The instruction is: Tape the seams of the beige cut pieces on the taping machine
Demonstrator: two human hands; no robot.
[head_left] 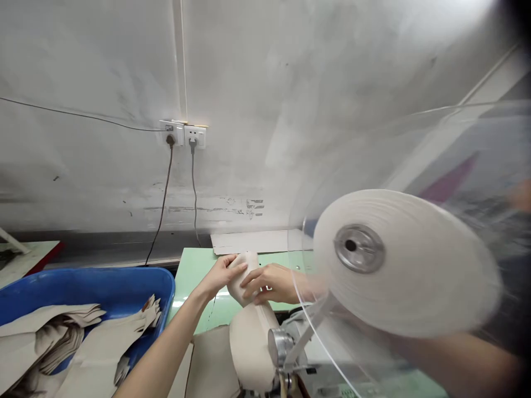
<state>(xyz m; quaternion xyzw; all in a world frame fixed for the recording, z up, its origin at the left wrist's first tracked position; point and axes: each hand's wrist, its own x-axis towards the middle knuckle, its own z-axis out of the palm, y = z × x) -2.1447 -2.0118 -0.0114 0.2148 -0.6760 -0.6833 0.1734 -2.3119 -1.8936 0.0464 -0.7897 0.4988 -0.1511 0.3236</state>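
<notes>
My left hand grips the far left edge of a curved beige sheet piece, with the thumb on top. My right hand is closed at the same piece's right side, its fingers bent onto the surface. Both hands are above the green tabletop. Just nearer lies a second curved beige section, beside the round metal part of a machine; whether it joins the held piece I cannot tell. A large roll of white tape on a clear disc covers part of my right forearm.
At the left stands a blue tub with stacks of beige pieces inside. A white board rests at the table's back edge. Plugs and cords hang from wall sockets. The clear disc reaches over the right side.
</notes>
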